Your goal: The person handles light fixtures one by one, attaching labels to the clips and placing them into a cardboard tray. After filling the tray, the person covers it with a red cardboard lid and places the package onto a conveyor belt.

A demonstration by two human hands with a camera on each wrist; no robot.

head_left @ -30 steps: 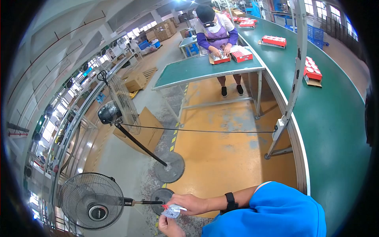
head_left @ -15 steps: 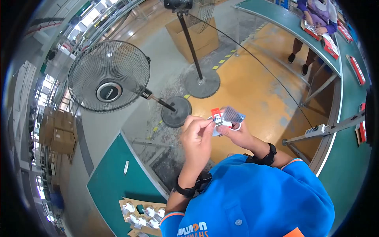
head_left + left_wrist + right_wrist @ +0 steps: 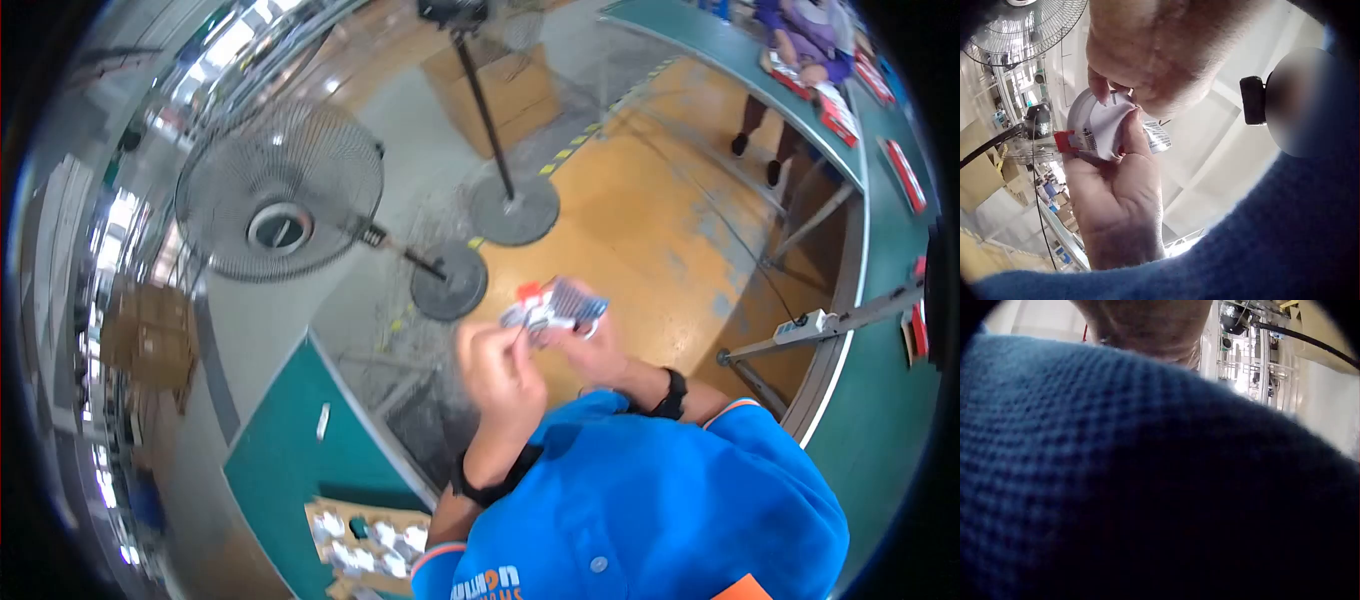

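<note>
In front of the blue shirt, both hands meet at a round white fixture [image 3: 1082, 109], dish-shaped, with a red tag [image 3: 1066, 141] and a white sheet or flap across it. A shiny, printed wrap [image 3: 580, 303] sticks out on its right side in the head view. My right hand [image 3: 592, 350] grips the fixture from below, its thumb pressed on the white flap in the left wrist view. With bent fingers my left hand [image 3: 500, 370] pinches at the near edge. Motion blurs the piece in the head view. Blue cloth covers most of the right wrist view.
A cardboard tray [image 3: 322, 512] of several white pieces lies on the green table [image 3: 265, 465] at lower left, near a small white strip [image 3: 323, 421]. Two standing fans [image 3: 280, 228] [image 3: 455, 12] are ahead. A person [image 3: 805, 40] works at another table, beside a green conveyor [image 3: 880, 400].
The head view has swung down and left, bringing the green table and tray into view. The hands came up to mid-view; lately the fixture has tilted and shifted slightly left.
</note>
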